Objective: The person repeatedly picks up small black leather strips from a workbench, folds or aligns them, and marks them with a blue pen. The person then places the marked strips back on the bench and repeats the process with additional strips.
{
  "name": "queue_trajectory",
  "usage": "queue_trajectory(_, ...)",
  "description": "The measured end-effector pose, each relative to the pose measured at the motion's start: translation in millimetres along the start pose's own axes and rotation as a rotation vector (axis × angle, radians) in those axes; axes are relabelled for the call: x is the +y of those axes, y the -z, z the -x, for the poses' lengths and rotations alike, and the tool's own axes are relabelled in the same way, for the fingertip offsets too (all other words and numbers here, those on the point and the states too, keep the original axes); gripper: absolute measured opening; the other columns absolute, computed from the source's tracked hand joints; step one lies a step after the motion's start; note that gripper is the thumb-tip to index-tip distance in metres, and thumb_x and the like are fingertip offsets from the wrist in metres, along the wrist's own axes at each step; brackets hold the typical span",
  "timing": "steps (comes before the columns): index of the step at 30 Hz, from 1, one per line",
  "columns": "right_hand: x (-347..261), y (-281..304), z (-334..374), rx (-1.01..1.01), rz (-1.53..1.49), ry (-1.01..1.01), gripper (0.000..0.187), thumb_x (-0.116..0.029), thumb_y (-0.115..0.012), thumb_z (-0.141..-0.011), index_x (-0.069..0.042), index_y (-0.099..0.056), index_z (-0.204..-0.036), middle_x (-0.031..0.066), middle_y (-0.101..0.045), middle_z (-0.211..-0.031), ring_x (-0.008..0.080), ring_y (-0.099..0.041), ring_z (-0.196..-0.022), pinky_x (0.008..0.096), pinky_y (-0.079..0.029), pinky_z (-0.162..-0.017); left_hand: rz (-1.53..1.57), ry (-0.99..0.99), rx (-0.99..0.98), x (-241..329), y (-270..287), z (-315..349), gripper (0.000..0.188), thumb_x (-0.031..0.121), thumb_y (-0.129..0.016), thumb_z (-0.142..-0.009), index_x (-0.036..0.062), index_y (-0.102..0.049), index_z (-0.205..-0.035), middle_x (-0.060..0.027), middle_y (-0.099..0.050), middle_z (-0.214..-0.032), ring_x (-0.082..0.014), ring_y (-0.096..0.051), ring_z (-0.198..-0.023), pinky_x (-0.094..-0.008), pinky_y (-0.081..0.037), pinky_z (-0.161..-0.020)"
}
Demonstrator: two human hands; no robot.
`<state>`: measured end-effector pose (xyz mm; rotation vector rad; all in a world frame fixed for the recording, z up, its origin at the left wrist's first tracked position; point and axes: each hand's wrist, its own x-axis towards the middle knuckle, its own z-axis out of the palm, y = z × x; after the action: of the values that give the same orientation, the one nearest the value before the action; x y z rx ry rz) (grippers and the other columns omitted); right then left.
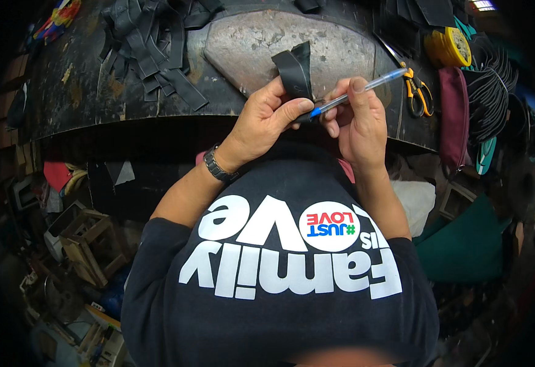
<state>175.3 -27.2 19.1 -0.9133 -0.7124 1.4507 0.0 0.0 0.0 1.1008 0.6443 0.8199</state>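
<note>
My left hand (260, 117), with a dark watch on its wrist, pinches a black leather-like strip (293, 72) between thumb and fingers. The strip bends over on itself and stands up above the hand, at the near edge of the workbench. My right hand (363, 122) grips a clear ballpoint pen (374, 83) with blue ends, thumb on top. The pen slants down to the left, and its lower blue end is close to the strip beside my left thumb. Whether it touches the strip, I cannot tell.
A pale worn slab (249, 40) lies on the dark workbench (65, 110). Many black strips (157, 46) are heaped at left. At right are yellow-handled scissors (419, 92), a yellow roll (451, 46), a maroon pouch (453, 116) and stacked black pieces (487, 92). A wooden stool (93, 244) stands lower left.
</note>
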Motion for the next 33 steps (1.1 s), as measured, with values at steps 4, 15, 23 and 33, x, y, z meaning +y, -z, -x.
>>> queue_trajectory(4,-0.6,10.3,-1.6,-0.068,-0.064,-0.170,0.035,-0.036,-0.041,-0.102,-0.006,-0.052,-0.088,0.0059,-0.054,-0.065,0.0076,-0.040,-0.044,0.0193,-0.032,-0.042,-0.028,0.004,-0.047,-0.1,-5.3,3.1,0.024,0.015,-0.058,-0.095,0.0056,-0.056,-0.117,0.0023,-0.062,-0.094,-0.0032,-0.055,-0.080,-0.0184,-0.047,-0.068)
queue_trajectory(15,-27.8,31.3,-4.1,-0.159,-0.140,-0.088,0.040,-0.039,-0.039,-0.102,-0.007,-0.049,-0.079,0.0066,-0.051,-0.062,0.0095,-0.039,-0.043,0.0247,-0.037,-0.047,-0.521,-0.355,0.009,39.9,19.4,-93.1,0.020,0.020,-0.059,-0.094,0.0002,-0.058,-0.097,-0.0031,-0.057,-0.072,-0.0084,-0.051,-0.064,-0.0253,-0.045,-0.060)
queue_trajectory(23,-23.6,31.3,-1.4,-0.049,-0.004,-0.039,0.030,-0.026,-0.042,-0.101,-0.003,-0.051,-0.084,0.0137,-0.060,-0.087,0.0197,-0.059,-0.068,0.0310,-0.049,-0.067,-1.194,-0.377,0.223,53.4,52.1,-113.3,0.040,0.033,-0.062,-0.090,0.0029,-0.061,-0.117,-0.0126,-0.068,-0.086,-0.0192,-0.065,-0.069,-0.0286,-0.051,-0.066)
queue_trajectory(33,-7.4,1.6,-10.4,-0.195,0.229,-0.255,0.014,-0.016,-0.059,-0.094,-0.003,-0.062,-0.099,-0.0013,-0.053,-0.066,0.0030,-0.043,-0.052,0.0161,-0.029,-0.045,-1.490,-0.166,1.004,71.9,156.5,-44.4,0.051,0.040,-0.073,-0.079,0.0052,-0.064,-0.115,-0.0106,-0.066,-0.101,-0.0234,-0.064,-0.086,-0.0361,-0.051,-0.076)
